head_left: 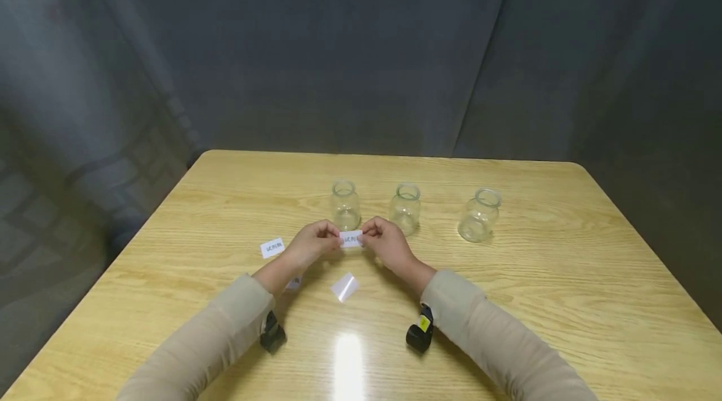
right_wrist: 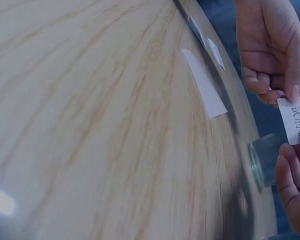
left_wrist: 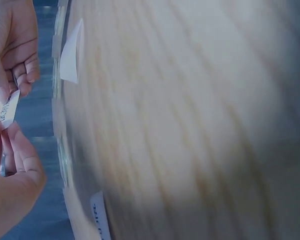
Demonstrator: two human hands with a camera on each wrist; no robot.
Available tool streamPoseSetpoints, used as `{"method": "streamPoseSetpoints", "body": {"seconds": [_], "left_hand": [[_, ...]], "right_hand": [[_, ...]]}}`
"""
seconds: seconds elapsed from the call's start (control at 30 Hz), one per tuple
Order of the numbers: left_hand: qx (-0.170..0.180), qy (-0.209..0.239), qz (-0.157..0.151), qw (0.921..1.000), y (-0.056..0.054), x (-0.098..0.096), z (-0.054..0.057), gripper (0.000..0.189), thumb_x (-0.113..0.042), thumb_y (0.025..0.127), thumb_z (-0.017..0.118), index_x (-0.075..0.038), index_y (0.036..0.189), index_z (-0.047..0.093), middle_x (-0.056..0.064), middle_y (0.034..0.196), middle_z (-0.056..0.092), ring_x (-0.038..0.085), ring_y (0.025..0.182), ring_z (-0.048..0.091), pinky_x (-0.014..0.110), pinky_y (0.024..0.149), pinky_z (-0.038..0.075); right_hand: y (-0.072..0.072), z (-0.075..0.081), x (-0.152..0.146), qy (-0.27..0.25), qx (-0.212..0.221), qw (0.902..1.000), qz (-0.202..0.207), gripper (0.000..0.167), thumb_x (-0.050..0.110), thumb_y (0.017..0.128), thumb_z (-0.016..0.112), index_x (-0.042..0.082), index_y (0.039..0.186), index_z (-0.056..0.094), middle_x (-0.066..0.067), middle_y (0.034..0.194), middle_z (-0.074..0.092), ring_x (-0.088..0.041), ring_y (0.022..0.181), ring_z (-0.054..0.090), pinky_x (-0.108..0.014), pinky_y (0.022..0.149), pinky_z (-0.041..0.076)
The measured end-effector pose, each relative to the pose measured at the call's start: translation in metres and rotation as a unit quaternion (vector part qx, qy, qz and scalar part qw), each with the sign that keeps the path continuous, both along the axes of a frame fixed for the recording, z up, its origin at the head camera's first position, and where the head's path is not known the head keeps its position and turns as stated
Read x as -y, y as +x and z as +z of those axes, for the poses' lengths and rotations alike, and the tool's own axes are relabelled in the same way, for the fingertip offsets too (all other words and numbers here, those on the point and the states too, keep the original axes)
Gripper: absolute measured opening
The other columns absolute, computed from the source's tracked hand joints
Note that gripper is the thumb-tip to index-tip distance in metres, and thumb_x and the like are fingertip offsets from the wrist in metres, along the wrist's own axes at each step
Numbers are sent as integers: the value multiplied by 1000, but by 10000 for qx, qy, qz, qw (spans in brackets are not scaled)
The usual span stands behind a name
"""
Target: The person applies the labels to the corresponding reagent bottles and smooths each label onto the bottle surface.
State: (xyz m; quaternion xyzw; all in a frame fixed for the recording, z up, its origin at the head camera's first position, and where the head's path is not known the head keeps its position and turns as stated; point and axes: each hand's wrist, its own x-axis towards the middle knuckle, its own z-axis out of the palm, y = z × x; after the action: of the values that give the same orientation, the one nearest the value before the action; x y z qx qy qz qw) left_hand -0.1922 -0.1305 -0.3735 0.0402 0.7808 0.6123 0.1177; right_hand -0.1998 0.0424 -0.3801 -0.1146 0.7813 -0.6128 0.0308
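Note:
A small white label [head_left: 351,239] with dark handwritten characters is stretched between both hands in front of the leftmost glass jar [head_left: 345,207]. My left hand [head_left: 311,243] pinches its left end between thumb and fingers. At the other end, my right hand [head_left: 390,244] pinches it the same way. In the right wrist view the label [right_wrist: 294,120] faces the camera, its writing partly covered by a thumb. Below the hands, a blank glossy backing piece [head_left: 345,287] lies on the table.
Two more open glass jars, the middle jar [head_left: 405,210] and the right jar [head_left: 479,216], stand in a row on the wooden table [head_left: 564,276]. One written label [head_left: 272,247] lies left of the left hand; another label [head_left: 294,283] is partly hidden under that wrist.

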Motion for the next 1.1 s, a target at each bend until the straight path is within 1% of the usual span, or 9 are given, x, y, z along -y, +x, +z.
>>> {"method": "streamPoseSetpoints", "body": {"seconds": [0.07, 0.17, 0.23, 0.3, 0.47, 0.53, 0.8, 0.93, 1.1], "left_hand": [[7, -29, 33, 10000, -1, 1, 1, 10, -1, 79, 56, 2, 88, 53, 6, 78, 51, 19, 74, 50, 31, 71, 46], [40, 2, 149, 9999, -3, 1, 1, 10, 0, 79, 55, 3, 88, 53, 8, 79, 52, 19, 74, 52, 33, 72, 46], [42, 34, 220, 9997, -4, 1, 1, 10, -1, 80, 55, 4, 88, 53, 9, 80, 54, 18, 74, 53, 34, 73, 47], [47, -22, 352, 9994, -2, -1, 8, 9, 1, 80, 55, 5, 87, 53, 10, 80, 55, 18, 74, 54, 35, 74, 47], [72, -317, 680, 9972, -6, -4, 7, 8, 2, 79, 56, 5, 85, 53, 11, 79, 56, 17, 71, 55, 33, 70, 49], [61, -400, 758, 9963, -12, -3, 1, 7, 1, 79, 57, 4, 84, 54, 10, 78, 56, 16, 70, 55, 31, 69, 49], [-19, -793, 848, 9932, -16, -4, 4, 5, -6, 81, 54, -1, 83, 55, 9, 74, 55, 23, 73, 52, 32, 66, 46], [-66, -818, 918, 9924, -20, -5, 3, 5, -6, 81, 54, 0, 83, 55, 9, 73, 55, 20, 68, 51, 29, 61, 45], [-112, -820, 957, 9920, -22, -7, 4, 5, -4, 81, 55, 1, 83, 55, 8, 69, 54, 15, 63, 48, 25, 56, 42]], "right_hand": [[-2, 0, 3, -170, 94, 9998, -15, 6, -6, 76, 58, -6, 80, 53, -6, 70, 52, -11, 61, 47, -20, 53, 43], [-3, 1, 6, -176, 108, 9998, -53, 6, -6, 77, 58, -6, 79, 53, -7, 68, 52, -11, 61, 48, -21, 55, 44], [-5, 1, 8, -70, 69, 9999, -96, 5, -6, 77, 58, -6, 80, 54, -7, 68, 53, -12, 60, 49, -21, 54, 44], [-6, 2, 10, 128, 14, 9998, -135, 5, -5, 77, 58, -6, 80, 54, -7, 67, 53, -12, 60, 50, -19, 53, 43], [-12, 0, 14, 501, -42, 9983, -307, 4, -3, 77, 59, -4, 80, 55, -5, 66, 53, -11, 58, 48, -18, 51, 41], [-14, -2, 16, 547, -89, 9978, -376, 5, -3, 77, 59, -4, 80, 55, -6, 66, 53, -10, 57, 47, -18, 51, 41], [-19, -2, 19, 649, -80, 9965, -515, 7, 0, 79, 59, -5, 81, 56, -6, 68, 52, -11, 57, 48, -17, 49, 40], [-23, -2, 20, 781, -195, 9950, -592, 8, 1, 78, 59, -5, 81, 56, -6, 67, 53, -11, 57, 47, -18, 49, 39], [-26, -4, 19, 779, -201, 9950, -589, 8, 2, 79, 59, -4, 82, 56, -7, 69, 54, -12, 60, 49, -19, 51, 40]]}}
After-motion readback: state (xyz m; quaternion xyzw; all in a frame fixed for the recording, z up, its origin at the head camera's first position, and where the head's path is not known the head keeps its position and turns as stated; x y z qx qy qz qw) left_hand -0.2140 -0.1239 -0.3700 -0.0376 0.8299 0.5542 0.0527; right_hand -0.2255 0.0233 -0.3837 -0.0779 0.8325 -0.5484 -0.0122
